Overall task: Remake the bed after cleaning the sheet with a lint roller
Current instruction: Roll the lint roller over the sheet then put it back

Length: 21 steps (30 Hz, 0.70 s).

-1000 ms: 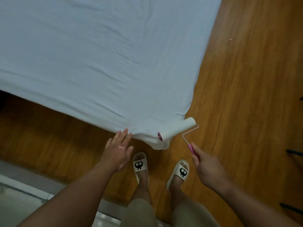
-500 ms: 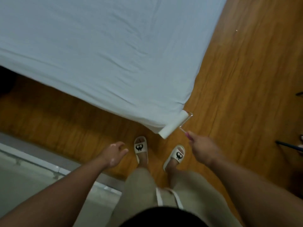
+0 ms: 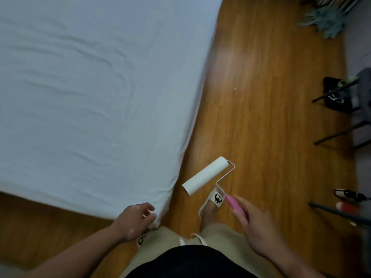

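Observation:
A pale blue-white sheet point(image 3: 84, 101) covers the bed and fills the left and centre of the view, lightly wrinkled. My left hand point(image 3: 135, 220) grips the sheet's near corner where it hangs by my leg. My right hand point(image 3: 255, 225) holds the pink handle of a lint roller point(image 3: 206, 176), whose white roll hangs over the wooden floor, clear of the bed's corner and above my right slipper.
Wooden floor point(image 3: 271, 117) runs along the bed's right side. Dark chair or stand legs point(image 3: 339, 137) and a black item point(image 3: 337, 95) stand at the right edge. A teal duster-like thing point(image 3: 325, 21) lies top right. Small red and black objects point(image 3: 349, 201) sit at right.
The roller came off the sheet's corner and now hangs over the floor to the right. My left hand moved from open air to grip the sheet corner. The view shifted right.

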Each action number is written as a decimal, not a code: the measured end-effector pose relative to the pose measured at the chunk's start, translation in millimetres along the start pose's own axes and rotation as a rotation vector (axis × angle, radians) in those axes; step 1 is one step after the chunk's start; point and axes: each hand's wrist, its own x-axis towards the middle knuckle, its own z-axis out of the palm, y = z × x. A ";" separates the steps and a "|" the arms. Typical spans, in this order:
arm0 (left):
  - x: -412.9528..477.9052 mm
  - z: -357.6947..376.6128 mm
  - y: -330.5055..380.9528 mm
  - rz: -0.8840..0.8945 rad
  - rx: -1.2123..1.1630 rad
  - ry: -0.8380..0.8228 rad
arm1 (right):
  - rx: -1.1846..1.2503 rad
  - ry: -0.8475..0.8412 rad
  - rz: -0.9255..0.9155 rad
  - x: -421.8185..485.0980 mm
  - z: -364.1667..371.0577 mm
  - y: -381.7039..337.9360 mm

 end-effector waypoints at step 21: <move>328.6 -228.9 455.3 0.044 -1.182 0.033 | 0.194 0.000 0.100 336.3 -361.1 8.6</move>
